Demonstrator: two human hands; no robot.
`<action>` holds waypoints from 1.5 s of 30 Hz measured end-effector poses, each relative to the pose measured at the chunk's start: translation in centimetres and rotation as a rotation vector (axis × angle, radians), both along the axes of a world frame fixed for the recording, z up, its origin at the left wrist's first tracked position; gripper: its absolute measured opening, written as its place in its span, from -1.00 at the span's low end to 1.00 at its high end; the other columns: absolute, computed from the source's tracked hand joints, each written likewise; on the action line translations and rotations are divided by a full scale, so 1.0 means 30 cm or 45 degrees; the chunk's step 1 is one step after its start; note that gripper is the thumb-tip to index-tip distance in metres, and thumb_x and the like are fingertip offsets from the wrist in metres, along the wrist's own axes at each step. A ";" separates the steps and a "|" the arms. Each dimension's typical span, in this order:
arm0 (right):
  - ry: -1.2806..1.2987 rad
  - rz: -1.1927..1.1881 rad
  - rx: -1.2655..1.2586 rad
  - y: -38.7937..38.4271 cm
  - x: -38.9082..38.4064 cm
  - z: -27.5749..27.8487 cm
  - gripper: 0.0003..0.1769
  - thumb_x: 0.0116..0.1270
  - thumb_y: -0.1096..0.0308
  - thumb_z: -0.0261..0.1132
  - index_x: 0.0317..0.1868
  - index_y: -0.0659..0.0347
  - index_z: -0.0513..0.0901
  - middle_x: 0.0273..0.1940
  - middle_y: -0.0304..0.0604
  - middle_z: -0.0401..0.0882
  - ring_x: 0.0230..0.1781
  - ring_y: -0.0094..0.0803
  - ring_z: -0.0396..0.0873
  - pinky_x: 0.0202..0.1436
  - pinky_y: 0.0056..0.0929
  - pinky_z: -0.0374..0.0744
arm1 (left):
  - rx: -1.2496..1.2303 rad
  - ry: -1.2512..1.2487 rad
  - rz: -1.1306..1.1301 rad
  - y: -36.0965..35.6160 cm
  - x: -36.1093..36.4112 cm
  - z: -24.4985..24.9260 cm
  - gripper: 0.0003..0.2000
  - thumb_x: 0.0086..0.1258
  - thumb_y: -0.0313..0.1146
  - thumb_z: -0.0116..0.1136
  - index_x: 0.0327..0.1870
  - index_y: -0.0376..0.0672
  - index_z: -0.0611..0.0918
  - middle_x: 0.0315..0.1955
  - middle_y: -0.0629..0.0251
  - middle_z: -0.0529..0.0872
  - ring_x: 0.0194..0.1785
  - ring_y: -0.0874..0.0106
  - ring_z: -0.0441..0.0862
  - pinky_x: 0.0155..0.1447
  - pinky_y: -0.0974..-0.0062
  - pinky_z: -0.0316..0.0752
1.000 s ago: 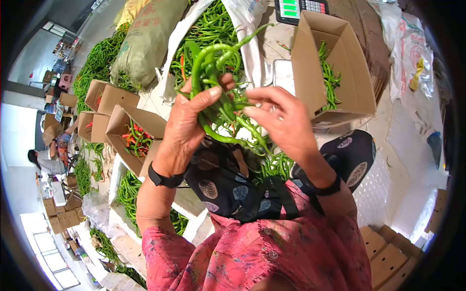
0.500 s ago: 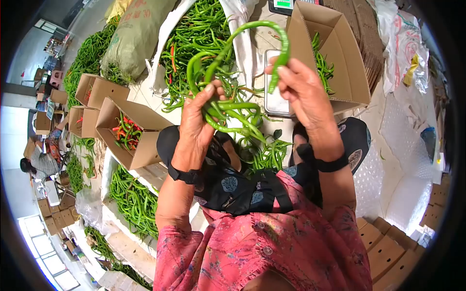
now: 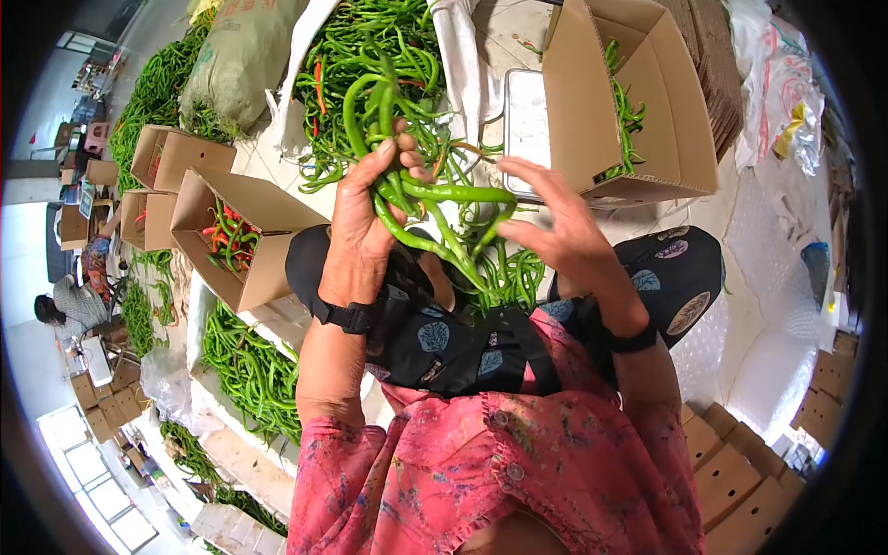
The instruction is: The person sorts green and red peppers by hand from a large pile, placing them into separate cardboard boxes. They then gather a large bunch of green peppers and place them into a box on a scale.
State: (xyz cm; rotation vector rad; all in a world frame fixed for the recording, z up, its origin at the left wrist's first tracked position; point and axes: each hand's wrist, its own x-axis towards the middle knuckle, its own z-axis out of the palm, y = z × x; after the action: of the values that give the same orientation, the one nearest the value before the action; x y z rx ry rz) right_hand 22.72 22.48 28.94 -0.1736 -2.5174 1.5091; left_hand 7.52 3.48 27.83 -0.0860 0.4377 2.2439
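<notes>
My left hand (image 3: pixel 370 190) is closed around a bunch of long green chili peppers (image 3: pixel 453 192), whose curved ends stick out above the fist and to the right. Just right of the bunch, my right hand (image 3: pixel 569 227) has its thumb and fingers apart, close to the bend of one pepper; it grips nothing. Below the hands, more green chili peppers (image 3: pixel 513 277) lie in a pile between my knees. Beyond my left hand, a white sack (image 3: pixel 462 65) lies open, full of green peppers with a few red ones.
An open cardboard box (image 3: pixel 680 139) with some green peppers stands at right, beside a scale's metal plate (image 3: pixel 527 120). Another box (image 3: pixel 199 227) at left holds red and green peppers. A full sack (image 3: pixel 245 65) stands behind it. A person (image 3: pixel 79 305) sits far left.
My right hand has let go of the long curled pepper and moved down, its fingers opening. My left hand still holds the bunch, slightly further left.
</notes>
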 end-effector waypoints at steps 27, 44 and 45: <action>-0.400 -0.245 -1.514 0.141 0.181 -0.074 -0.78 0.39 0.21 0.21 -0.18 0.20 0.50 -0.46 -0.41 0.34 -0.53 -0.65 0.26 -0.43 -0.62 0.28 | 0.131 0.092 0.317 0.030 0.003 -0.036 -0.70 0.53 -0.34 0.01 0.19 -0.27 0.43 -0.29 0.37 0.48 -0.23 0.50 0.44 0.03 0.44 0.39; -0.602 0.145 -1.737 -0.113 -0.029 -0.128 -0.71 0.32 0.32 0.27 0.03 0.15 0.59 -0.19 -0.40 0.57 -0.26 -0.67 0.48 -0.21 -0.64 0.38 | -0.235 0.588 0.083 0.100 0.093 -0.041 -0.69 0.34 -0.42 0.22 0.07 -0.28 0.53 -0.18 0.24 0.65 0.03 0.34 0.57 0.21 0.28 0.45; -0.602 0.058 -1.740 -0.115 -0.027 -0.133 -0.71 0.32 0.32 0.26 0.03 0.17 0.60 -0.17 -0.37 0.59 -0.22 -0.66 0.50 -0.16 -0.63 0.40 | -0.315 0.596 0.140 0.100 0.093 -0.043 -0.70 0.34 -0.43 0.23 0.06 -0.29 0.54 -0.18 0.23 0.66 0.03 0.34 0.58 0.21 0.28 0.45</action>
State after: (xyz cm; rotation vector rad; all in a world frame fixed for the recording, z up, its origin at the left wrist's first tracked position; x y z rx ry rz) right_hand 21.92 19.02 24.96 -0.6984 -1.1967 3.1658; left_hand 10.32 6.47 26.56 0.2997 0.9817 2.3011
